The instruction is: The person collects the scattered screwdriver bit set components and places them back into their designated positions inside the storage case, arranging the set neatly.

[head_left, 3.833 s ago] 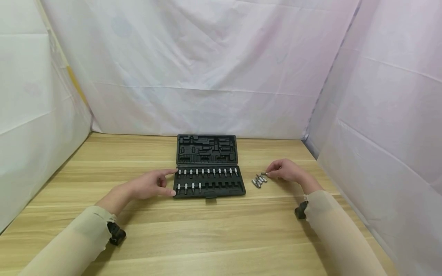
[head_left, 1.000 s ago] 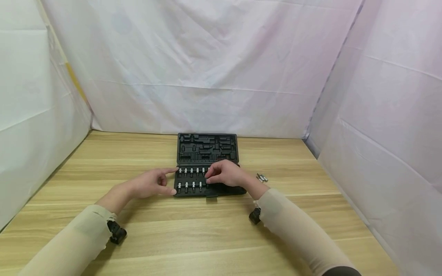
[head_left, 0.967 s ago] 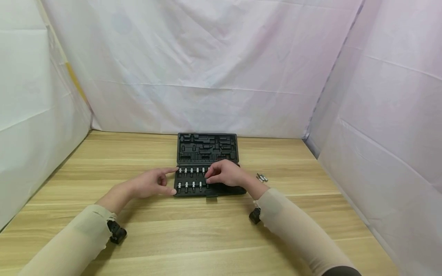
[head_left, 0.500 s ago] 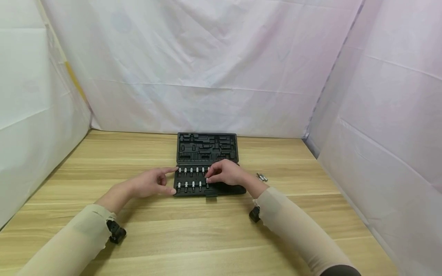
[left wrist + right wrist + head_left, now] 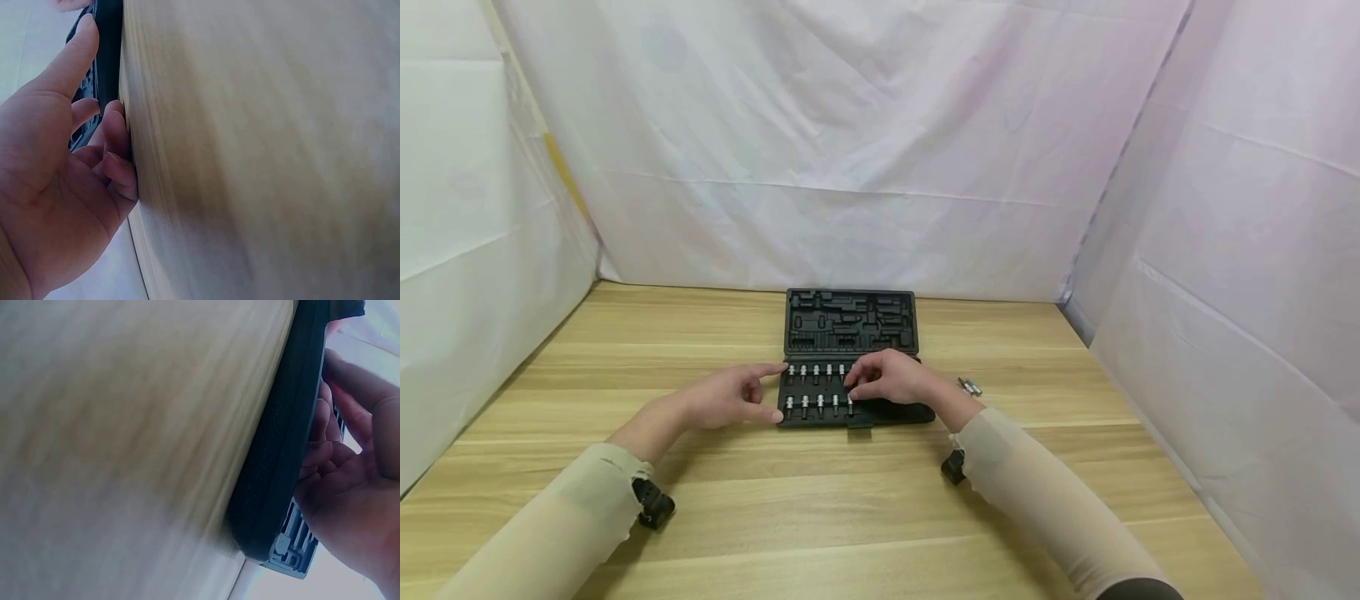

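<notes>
A black socket case [image 5: 852, 321] lies unfolded on the table, with silver bit sockets [image 5: 820, 403] in two rows of its near half. My left hand [image 5: 726, 400] is at the case's left side, its index finger and thumb stretched to touch the two corners; the left wrist view shows the other fingers curled by the table. My right hand [image 5: 891, 377] is over the near half, thumb and index finger at the top of a bit socket [image 5: 850, 407] in the front row. The hand covers the right part of both rows. In the right wrist view its fingertips are partly hidden behind the case edge.
A few loose bit sockets [image 5: 970, 387] lie on the wooden table [image 5: 820, 517] to the right of the case. White sheets [image 5: 820, 150] hang behind and on both sides. A small black camera [image 5: 655, 507] sits at the left wrist.
My right hand has moved left from the loose pile to the case's front row, where one more bit socket stands. The loose pile is smaller. My left hand stays in place.
</notes>
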The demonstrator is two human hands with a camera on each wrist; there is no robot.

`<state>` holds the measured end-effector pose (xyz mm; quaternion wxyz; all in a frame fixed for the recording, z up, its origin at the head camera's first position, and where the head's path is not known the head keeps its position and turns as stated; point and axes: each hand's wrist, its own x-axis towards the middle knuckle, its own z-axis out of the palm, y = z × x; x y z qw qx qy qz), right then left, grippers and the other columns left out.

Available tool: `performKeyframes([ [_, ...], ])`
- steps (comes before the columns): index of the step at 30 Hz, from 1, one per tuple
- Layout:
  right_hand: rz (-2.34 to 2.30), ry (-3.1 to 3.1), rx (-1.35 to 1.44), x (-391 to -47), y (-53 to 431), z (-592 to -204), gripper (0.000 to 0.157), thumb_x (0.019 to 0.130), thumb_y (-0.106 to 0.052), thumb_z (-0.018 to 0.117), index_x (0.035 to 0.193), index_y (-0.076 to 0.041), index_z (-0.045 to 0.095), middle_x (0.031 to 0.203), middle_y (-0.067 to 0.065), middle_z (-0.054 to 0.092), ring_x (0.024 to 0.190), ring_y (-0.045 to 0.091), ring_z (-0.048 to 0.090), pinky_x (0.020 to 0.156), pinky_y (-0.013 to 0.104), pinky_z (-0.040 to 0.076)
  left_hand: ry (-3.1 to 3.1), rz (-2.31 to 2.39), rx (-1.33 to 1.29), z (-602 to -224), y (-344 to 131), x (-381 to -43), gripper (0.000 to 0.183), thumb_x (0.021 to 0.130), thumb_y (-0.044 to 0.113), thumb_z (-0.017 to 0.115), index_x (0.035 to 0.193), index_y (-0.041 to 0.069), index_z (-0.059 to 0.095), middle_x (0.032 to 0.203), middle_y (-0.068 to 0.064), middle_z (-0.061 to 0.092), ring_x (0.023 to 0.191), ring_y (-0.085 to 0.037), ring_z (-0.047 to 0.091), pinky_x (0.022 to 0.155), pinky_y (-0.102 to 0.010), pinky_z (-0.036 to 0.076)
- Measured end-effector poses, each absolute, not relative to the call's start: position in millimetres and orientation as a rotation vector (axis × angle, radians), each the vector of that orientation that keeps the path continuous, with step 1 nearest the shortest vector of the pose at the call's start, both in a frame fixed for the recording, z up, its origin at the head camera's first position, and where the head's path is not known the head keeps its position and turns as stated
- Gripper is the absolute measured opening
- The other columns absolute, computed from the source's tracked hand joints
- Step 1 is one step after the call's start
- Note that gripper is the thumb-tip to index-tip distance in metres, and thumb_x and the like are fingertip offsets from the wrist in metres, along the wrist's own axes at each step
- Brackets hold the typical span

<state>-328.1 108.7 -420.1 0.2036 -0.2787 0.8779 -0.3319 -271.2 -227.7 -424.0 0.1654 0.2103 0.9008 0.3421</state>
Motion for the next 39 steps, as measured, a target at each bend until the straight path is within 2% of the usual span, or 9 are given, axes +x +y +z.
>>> performKeyframes([
  [4,-0.923,2.433,-0.8,-329.2,109.0,-420.0,0.029,0.103,-0.03,0.081,0.131,-0.025,0.079,0.098,-0.003,0.075,0.087,0.014,0.066,0.08,0.032,0.052,2.569,0.971,0.596,-423.8,-227.5,-271.1,0.096,0.095,0.045,0.086,0.172,0.014,0.038,0.1,-0.005,0.064,0.087,-0.019,0.056,0.073,-0.031,0.051],
  [7,-0.888,2.42,-0.822,-330.4,108.2,-419.5,0.032,0.103,-0.031,0.08,0.135,-0.028,0.079,0.096,-0.003,0.074,0.082,0.014,0.061,0.077,0.031,0.049,2.569,0.974,0.596,-423.4,-226.9,-270.4,0.096,0.094,0.045,0.086,0.172,0.014,0.038,0.1,-0.005,0.064,0.087,-0.02,0.056,0.072,-0.03,0.051],
  [13,-0.854,2.406,-0.834,-333.3,106.6,-420.5,0.031,0.104,-0.031,0.079,0.135,-0.031,0.08,0.09,-0.002,0.071,0.07,0.013,0.049,0.071,0.03,0.044,2.566,0.977,0.597,-423.7,-226.1,-270.3,0.096,0.095,0.044,0.086,0.172,0.013,0.037,0.1,-0.005,0.064,0.087,-0.019,0.056,0.072,-0.03,0.051],
  [25,-0.872,2.415,-0.787,-329.9,100.7,-418.6,0.03,0.102,-0.025,0.08,0.132,-0.028,0.081,0.075,-0.001,0.061,0.064,0.014,0.044,0.068,0.03,0.043,2.56,0.98,0.597,-424.5,-226.5,-270.5,0.097,0.095,0.045,0.086,0.172,0.013,0.037,0.099,-0.005,0.064,0.086,-0.02,0.056,0.071,-0.03,0.051],
  [39,-0.871,2.386,-0.808,-329.6,104.7,-418.9,0.03,0.105,-0.024,0.078,0.134,-0.03,0.08,0.087,0.0,0.068,0.071,0.015,0.051,0.071,0.031,0.046,2.564,0.971,0.596,-424.4,-226.5,-270.0,0.097,0.095,0.046,0.086,0.172,0.015,0.037,0.101,-0.005,0.064,0.088,-0.02,0.057,0.074,-0.032,0.052],
])
